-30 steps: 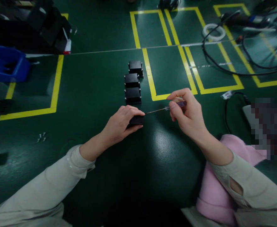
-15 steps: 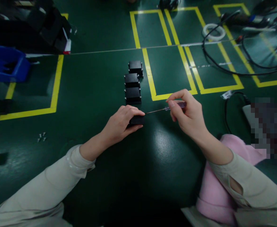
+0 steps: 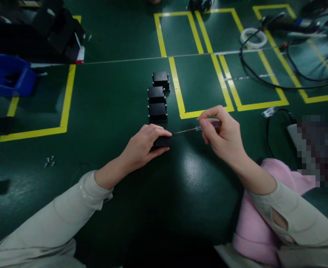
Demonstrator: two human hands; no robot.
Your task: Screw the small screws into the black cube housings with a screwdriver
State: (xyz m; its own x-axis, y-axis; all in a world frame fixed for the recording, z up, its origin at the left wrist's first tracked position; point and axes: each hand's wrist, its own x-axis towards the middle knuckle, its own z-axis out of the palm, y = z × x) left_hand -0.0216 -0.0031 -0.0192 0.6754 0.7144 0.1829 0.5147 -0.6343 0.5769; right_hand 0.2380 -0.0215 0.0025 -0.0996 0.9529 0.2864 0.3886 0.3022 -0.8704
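Note:
My left hand (image 3: 143,147) is closed around a small black box (image 3: 163,142), its thumb on the near side and fingers over the far side. In my right hand (image 3: 222,134) is a screwdriver (image 3: 199,128) with a clear purplish handle. Its thin shaft points left, and the tip meets the box's right side by my left fingertip; the exact contact is too small to make out. Beyond my left hand stand three similar black boxes (image 3: 157,110) in a row, with shiny screws at their sides. Several loose screws (image 3: 49,161) lie to the left on the green surface.
A blue bin (image 3: 10,74) and dark equipment (image 3: 54,33) stand at the far left. Yellow tape (image 3: 180,89) marks rectangles on the table. Black cables (image 3: 267,82) and a white tape roll (image 3: 253,38) lie at the far right. Pink cloth (image 3: 257,227) is beneath my right forearm.

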